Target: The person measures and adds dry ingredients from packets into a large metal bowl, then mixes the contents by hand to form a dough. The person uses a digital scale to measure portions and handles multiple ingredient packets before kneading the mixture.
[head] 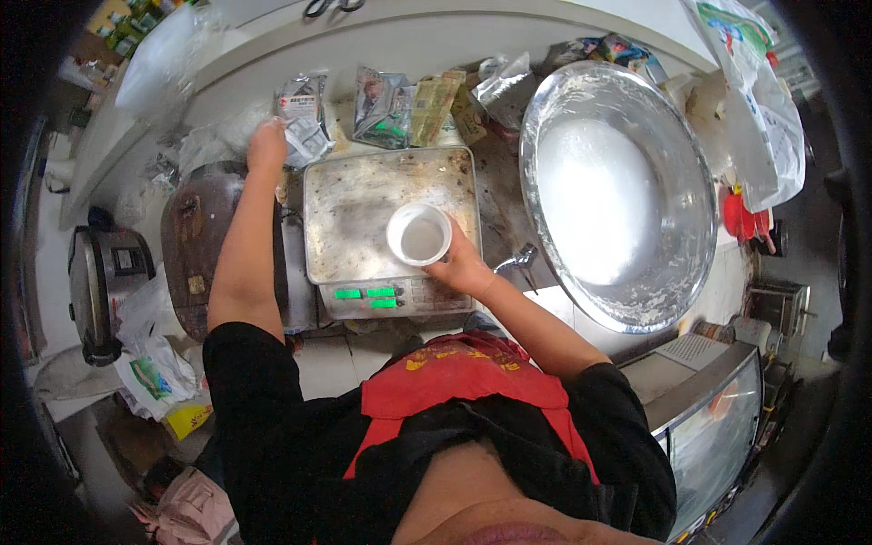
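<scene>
My right hand [463,262] grips a white plastic cup [419,234] by its right side, above the metal pan of a digital scale [361,204]. The cup's mouth faces up; whether it holds anything is hard to make out. Green digits glow on the scale's front panel. Beyond the scale's far left corner, my left hand [267,146] is at the left edge of a silver foil packet [303,116] with a printed label. Its fingertips are partly hidden, so a grip on the packet cannot be confirmed. Crumpled clear plastic [211,146] lies left of that hand.
A large steel basin [688,204] with white residue stands right of the scale. Several packets [383,109] line the back wall. A brown-lidded container [194,252] sits under my left forearm. Plastic bags [783,136] hang at the right. Scissors [334,7] lie on the shelf above.
</scene>
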Demonstrator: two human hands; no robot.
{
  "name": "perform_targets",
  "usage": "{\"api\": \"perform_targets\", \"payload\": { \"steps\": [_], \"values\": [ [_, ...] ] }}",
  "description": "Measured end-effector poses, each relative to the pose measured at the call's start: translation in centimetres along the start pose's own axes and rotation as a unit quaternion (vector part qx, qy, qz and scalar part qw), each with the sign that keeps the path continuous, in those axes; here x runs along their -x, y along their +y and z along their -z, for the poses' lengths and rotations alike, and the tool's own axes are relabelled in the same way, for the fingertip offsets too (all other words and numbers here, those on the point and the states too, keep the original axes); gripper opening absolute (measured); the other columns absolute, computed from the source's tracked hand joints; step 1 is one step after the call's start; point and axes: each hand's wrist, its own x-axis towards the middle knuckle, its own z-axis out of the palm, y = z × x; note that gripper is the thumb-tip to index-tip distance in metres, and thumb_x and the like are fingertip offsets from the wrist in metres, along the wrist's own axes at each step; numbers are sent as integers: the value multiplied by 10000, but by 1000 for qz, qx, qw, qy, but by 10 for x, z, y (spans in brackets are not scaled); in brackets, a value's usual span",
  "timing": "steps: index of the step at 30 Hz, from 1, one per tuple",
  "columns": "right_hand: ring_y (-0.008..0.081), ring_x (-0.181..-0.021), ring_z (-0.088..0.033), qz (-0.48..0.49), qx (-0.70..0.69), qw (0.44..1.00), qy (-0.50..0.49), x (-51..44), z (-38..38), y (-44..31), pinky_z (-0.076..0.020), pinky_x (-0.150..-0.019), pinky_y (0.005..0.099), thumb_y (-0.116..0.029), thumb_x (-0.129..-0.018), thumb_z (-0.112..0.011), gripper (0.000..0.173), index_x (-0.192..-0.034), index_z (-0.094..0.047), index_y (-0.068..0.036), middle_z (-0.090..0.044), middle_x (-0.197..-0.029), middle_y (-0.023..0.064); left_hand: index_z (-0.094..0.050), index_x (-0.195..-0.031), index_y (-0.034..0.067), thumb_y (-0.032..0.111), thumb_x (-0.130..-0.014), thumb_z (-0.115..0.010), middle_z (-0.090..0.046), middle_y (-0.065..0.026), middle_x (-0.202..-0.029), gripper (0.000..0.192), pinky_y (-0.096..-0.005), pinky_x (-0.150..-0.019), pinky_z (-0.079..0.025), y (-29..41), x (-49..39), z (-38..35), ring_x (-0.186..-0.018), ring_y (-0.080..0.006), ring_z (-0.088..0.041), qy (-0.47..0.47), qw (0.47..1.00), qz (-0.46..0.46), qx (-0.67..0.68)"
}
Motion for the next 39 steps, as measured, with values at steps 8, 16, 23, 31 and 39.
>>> {"api": "perform_targets", "payload": {
  "steps": [8, 16, 23, 31, 39],
  "values": [
    [349, -1316, -374, 25, 92, 995, -19, 32, 19, 16, -314, -1101, 393, -106, -787, -701, 771, -1428, -280, -29, -368, -1413, 225, -443, -1369, 73, 197, -845, -622, -486, -302, -1258, 567, -458, -972, -423, 23, -11, -41, -1172, -442, -482, -89, 992, 14, 83],
    [259, -1131, -558, -267, -277, 916, 115, 188, 101, 20, -468, -920, 374, -259, -962, -552, 458, -1351, -421, -54, -554, -1267, 131, -430, -1364, 22, 125, -864, -612, -398, -279, -1342, 542, -424, -1033, -367, 40, 31, -45, -1224, -427, -426, -50, 980, -34, 188],
    [240, -1060, -519, -179, -483, 743, 427, 215, 118, 17, -433, -901, 420, -431, -982, -455, 483, -1238, -438, -23, -534, -1218, 114, -505, -1287, -7, 142, -873, -603, -419, -283, -1339, 450, -421, -1045, -353, 41, 48, -40, -1264, -425, -398, -66, 991, -38, 106],
    [257, -1008, -573, -158, -352, 644, 660, 290, 246, 54, -488, -830, 438, -382, -989, -462, 446, -1281, -493, -46, -572, -1173, 82, -571, -1196, -9, 170, -906, -568, -514, -238, -1237, 341, -395, -935, -444, 53, 78, -3, -1150, -368, -514, -90, 985, 12, 145],
    [271, -1063, -541, -132, -287, 575, 754, 317, 392, 113, -467, -902, 443, -344, -942, -554, 415, -1200, -534, -20, -564, -1177, 108, -598, -1161, -4, 127, -917, -562, -590, -157, -1141, 279, -341, -850, -476, 62, 145, 27, -993, -269, -597, -21, 971, 42, 236]
  ]
}}
